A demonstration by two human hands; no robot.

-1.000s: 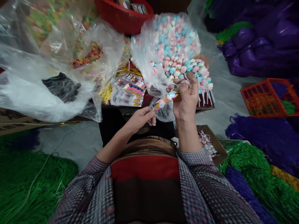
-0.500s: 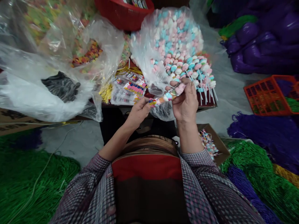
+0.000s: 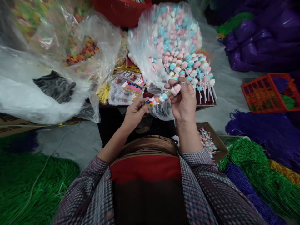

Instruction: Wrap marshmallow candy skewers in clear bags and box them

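Observation:
Between my hands, a candy skewer in a clear printed wrapper [image 3: 163,96] slants up to the right, its pink, white, blue and orange pieces showing through. My left hand [image 3: 135,113] pinches the printed lower end. Closed on the upper end is my right hand [image 3: 184,101], thumb and fingers at the wrapper's edge. Flat printed wrappers [image 3: 131,89] lie in a pile on the table beyond my left hand, beside gold twist ties [image 3: 103,93]. Just past my right hand, candy lollipops on white sticks [image 3: 199,70] lie in rows with their sticks toward me.
Behind stand a clear bag of pastel marshmallows [image 3: 173,28], a red basin [image 3: 124,12] and bags of ring candies [image 3: 87,51]. A cardboard box [image 3: 221,150] of wrapped candies sits low at right, near an orange crate [image 3: 257,93]. Green cord bundles [image 3: 35,184] cover the floor.
The view has shifted slightly, so the scene sits a little further left and up. Both hands still hold the wrapped candy skewer, which now looks straighter.

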